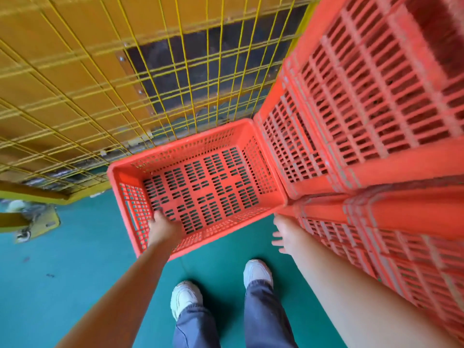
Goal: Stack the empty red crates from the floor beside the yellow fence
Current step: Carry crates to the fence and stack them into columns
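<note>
Empty red crate (216, 189) on green floor (75, 272), just beside yellow wire fence (100, 84), left of tall crate stack (364, 109) | left hand (163, 227) over near-left rim, grip unclear; right hand (283, 234) spread, empty, near crate's near-right corner | likely light, stiff, slotted plastic; take opposite rims

No text, label or number can be read anywhere.

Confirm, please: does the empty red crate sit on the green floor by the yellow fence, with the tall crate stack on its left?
Not quite: the head view shows the tall crate stack on the right of the empty red crate, not its left. It does sit on the green floor by the yellow fence.
</note>
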